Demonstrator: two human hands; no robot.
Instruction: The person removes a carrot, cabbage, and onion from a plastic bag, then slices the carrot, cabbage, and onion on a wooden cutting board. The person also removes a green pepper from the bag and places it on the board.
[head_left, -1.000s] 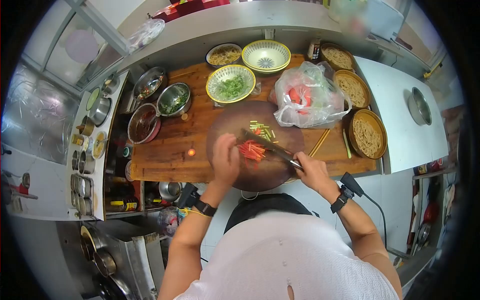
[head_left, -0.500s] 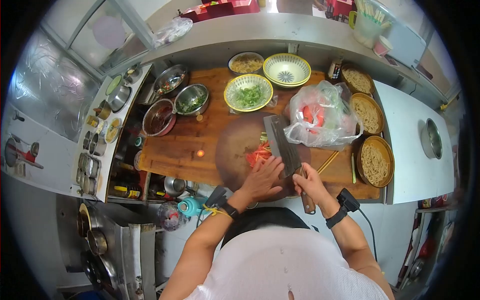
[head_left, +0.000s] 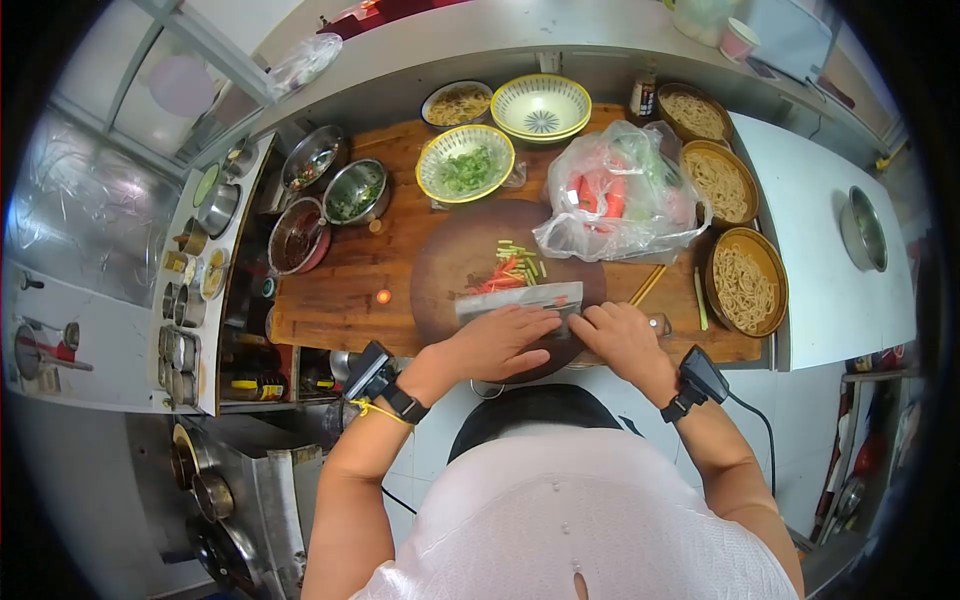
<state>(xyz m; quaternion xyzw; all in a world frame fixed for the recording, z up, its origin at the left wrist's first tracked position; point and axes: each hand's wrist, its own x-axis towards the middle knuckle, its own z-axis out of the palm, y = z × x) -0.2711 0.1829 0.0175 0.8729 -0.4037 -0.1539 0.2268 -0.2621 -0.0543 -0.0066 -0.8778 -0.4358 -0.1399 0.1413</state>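
Note:
A cleaver (head_left: 518, 298) lies broadside across the near part of a round dark cutting board (head_left: 445, 265). My right hand (head_left: 620, 338) grips its handle at the board's right edge. My left hand (head_left: 495, 342) rests flat, fingers spread, on the near side of the blade. Just beyond the blade lies a small heap of red and green vegetable strips (head_left: 508, 272).
On the wooden counter (head_left: 330, 310) stand a yellow bowl of chopped greens (head_left: 464, 164), an empty yellow bowl (head_left: 541, 106), several metal bowls (head_left: 355, 191) at left, a plastic bag of vegetables (head_left: 620, 195) and brown trays of noodles (head_left: 745, 275) at right. Chopsticks (head_left: 647, 285) lie beside the board.
The cleaver has turned from pointing away over the strips to lying sideways across the board near me. My left hand has moved onto the blade.

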